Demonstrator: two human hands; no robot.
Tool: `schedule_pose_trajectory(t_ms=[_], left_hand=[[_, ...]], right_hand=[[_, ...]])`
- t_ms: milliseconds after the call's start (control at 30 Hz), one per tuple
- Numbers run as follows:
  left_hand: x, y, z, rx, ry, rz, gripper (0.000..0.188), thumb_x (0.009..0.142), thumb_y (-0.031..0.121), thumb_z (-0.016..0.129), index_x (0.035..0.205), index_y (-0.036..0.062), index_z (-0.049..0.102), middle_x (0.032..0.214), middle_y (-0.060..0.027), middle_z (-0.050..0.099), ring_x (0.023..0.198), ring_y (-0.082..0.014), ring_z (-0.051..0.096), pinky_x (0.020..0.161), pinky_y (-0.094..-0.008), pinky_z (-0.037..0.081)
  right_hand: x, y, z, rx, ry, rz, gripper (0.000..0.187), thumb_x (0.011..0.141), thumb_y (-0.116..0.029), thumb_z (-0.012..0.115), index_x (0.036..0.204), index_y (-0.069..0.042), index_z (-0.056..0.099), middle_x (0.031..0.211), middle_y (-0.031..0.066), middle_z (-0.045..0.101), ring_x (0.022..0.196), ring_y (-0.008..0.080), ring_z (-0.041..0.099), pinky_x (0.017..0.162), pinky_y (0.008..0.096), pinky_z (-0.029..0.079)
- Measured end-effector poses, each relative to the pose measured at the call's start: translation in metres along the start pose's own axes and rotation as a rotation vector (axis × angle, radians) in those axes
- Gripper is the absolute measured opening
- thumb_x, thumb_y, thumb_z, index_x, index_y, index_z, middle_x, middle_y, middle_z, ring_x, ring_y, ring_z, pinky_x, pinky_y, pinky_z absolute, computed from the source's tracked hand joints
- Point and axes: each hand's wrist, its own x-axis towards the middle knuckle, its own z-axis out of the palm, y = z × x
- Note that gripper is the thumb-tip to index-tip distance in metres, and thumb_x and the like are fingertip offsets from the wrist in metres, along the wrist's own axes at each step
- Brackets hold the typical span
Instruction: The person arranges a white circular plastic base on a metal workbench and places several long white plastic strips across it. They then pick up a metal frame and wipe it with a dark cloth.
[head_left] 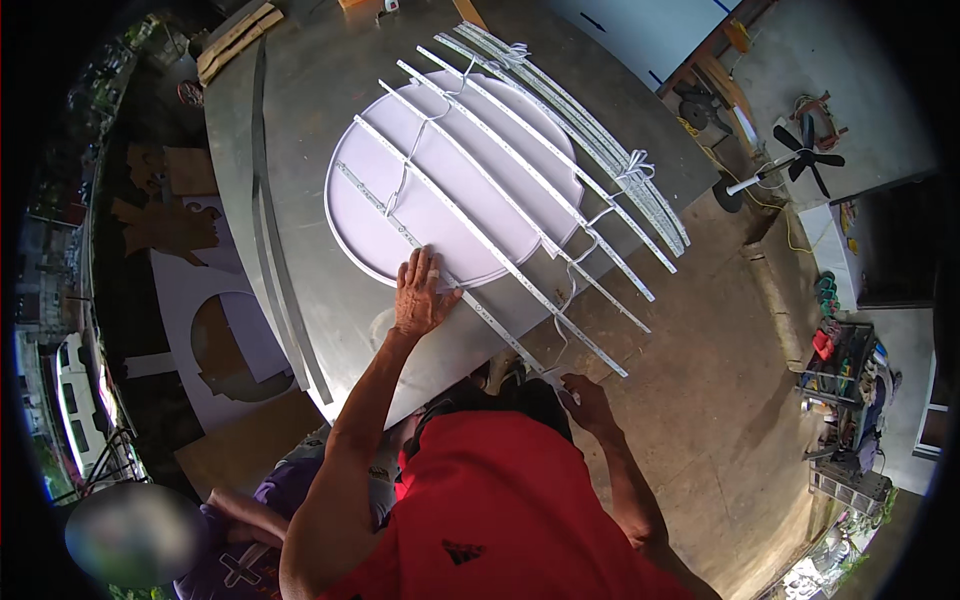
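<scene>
A round white panel (470,180) lies on a grey metal table (300,90). Several long white light strips (520,170), linked by white wires (415,140), lie slanted across it. My left hand (420,295) rests flat, fingers spread, on the near end of the panel, pressing the lowest strip (470,300). My right hand (585,398) is off the table's near edge, pinching the free end of that strip. A bundle of spare strips (610,150), tied with white cord, lies along the table's far right side.
Long grey metal bands (280,290) lie on the table's left. A white board with a round cutout (230,345) lies on the floor at left. Another person in a purple shirt (250,540) crouches at lower left. A standing fan (805,155) and a tool rack (845,390) stand at right.
</scene>
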Motion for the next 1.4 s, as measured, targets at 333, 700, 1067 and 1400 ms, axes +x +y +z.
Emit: schedule_pose_trajectory(t_ms=[333,700,1067,1400], left_hand=[[-0.008,-0.011,0.008,0.013,-0.023,-0.023,0.08,0.086,0.055,0.061,0.136,-0.0058,0.045,0.149,-0.0266,0.033,0.141,-0.0416,0.028,0.113,-0.0557,0.022],[-0.011,-0.007,0.006,0.041,0.046,-0.033,0.078,0.082,0.049,0.067,0.134,-0.0053,0.048,0.146,-0.0265,0.038,0.138,-0.0398,0.032,0.111,-0.0527,0.027],[-0.015,-0.004,0.0,-0.06,0.162,0.024,0.07,0.082,0.051,0.066,0.122,-0.006,0.055,0.138,-0.0265,0.044,0.128,-0.0413,0.04,0.11,-0.0536,0.028],[-0.024,-0.007,-0.004,-0.077,0.142,-0.02,0.061,0.086,0.044,0.065,0.126,-0.0012,0.055,0.143,-0.0194,0.043,0.13,-0.0369,0.04,0.109,-0.0506,0.031]], right_hand=[[0.022,-0.027,-0.03,-0.284,-0.212,-0.07,0.023,0.087,-0.023,0.064,0.081,-0.001,0.065,0.067,0.0148,0.062,0.062,0.0334,0.063,0.06,0.0437,0.049],[0.083,-0.065,0.049,-0.458,0.083,-0.368,0.058,0.082,-0.014,0.069,0.134,-0.006,0.046,0.114,0.0178,0.053,0.101,0.0374,0.056,0.081,0.0461,0.046],[0.103,-0.06,0.061,-0.119,-0.029,-0.269,0.05,0.088,-0.001,0.054,0.138,-0.009,0.05,0.099,0.0241,0.059,0.082,0.0384,0.06,0.072,0.0426,0.048],[0.104,-0.072,0.058,-0.013,-0.029,-0.265,0.042,0.091,-0.006,0.056,0.133,-0.002,0.054,0.1,0.0203,0.067,0.072,0.0244,0.063,0.068,0.0349,0.05]])
